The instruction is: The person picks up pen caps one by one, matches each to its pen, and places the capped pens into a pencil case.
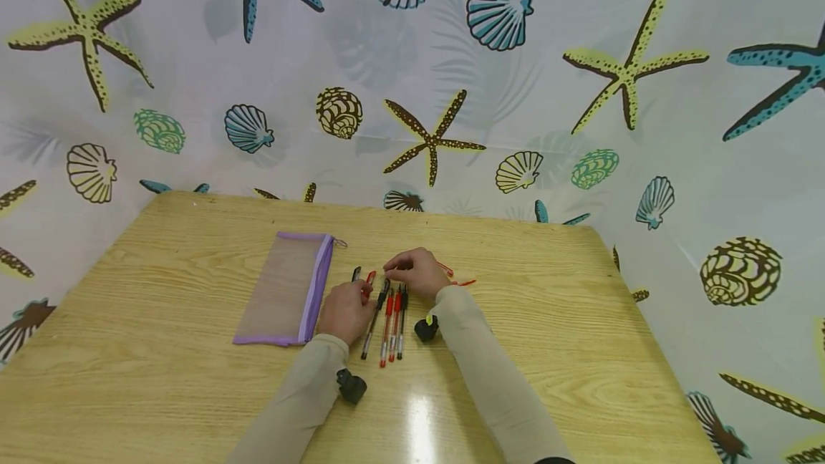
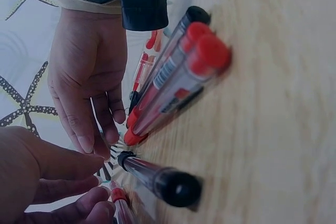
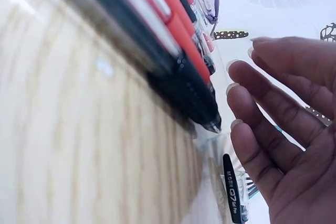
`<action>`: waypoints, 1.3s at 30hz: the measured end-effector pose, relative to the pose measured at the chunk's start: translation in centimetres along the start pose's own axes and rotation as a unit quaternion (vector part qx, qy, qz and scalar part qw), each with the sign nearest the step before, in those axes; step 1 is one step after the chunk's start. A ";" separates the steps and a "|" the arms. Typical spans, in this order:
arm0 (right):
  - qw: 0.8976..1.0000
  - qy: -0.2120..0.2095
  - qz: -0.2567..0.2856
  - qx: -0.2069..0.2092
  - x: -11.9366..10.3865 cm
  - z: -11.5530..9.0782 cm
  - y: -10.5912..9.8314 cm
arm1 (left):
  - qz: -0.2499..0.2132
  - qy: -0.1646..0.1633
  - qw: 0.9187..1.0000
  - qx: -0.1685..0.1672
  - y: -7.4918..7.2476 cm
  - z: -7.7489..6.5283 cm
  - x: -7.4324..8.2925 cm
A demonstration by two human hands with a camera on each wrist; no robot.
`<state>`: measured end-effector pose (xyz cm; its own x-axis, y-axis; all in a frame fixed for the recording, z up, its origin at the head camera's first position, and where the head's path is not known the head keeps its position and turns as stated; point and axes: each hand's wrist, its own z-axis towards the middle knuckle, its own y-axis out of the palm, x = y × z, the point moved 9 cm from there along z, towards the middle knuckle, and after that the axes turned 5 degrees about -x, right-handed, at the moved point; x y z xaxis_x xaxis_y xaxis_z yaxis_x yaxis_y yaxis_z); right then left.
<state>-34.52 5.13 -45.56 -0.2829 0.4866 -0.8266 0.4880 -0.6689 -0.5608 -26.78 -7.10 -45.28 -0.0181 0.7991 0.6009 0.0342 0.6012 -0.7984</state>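
4 slim, clear-barrelled pens (image 1: 394,324) lie on woodgrain surface (image 1: 548,349) between left grip (image 1: 346,312) and right grip (image 1: 422,274), both released; flat mesh bag (image 1: 283,292) beside left.

Clear-barrelled red and black pens (image 1: 389,306) lie side by side

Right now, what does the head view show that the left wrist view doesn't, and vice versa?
Head only: the purple-edged pouch and left sleeve.
Left wrist only: a discernible barcode on a red-ended pen.
Both: left hand, right hand, red pens, black pens and patterned backdrop.
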 end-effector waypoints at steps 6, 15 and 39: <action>1.000 -0.007 -0.002 0.008 -0.1 -0.1 -0.3 | -0.015 -0.011 1.000 -0.005 0.0 0.0 -0.1; 1.000 -0.012 0.002 0.017 -0.2 -0.4 -0.7 | -0.032 -0.008 0.999 -0.007 -0.2 -0.2 0.1; 0.991 0.001 0.078 0.107 2.0 -3.3 -4.5 | -0.129 -0.012 0.991 -0.044 0.9 -0.9 0.5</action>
<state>-34.54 11.00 -44.53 -0.2159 0.3681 -0.9044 0.3391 -0.8403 -0.4230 -25.86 -6.15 -45.71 -0.0606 0.6187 0.7833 0.1126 0.7840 -0.6105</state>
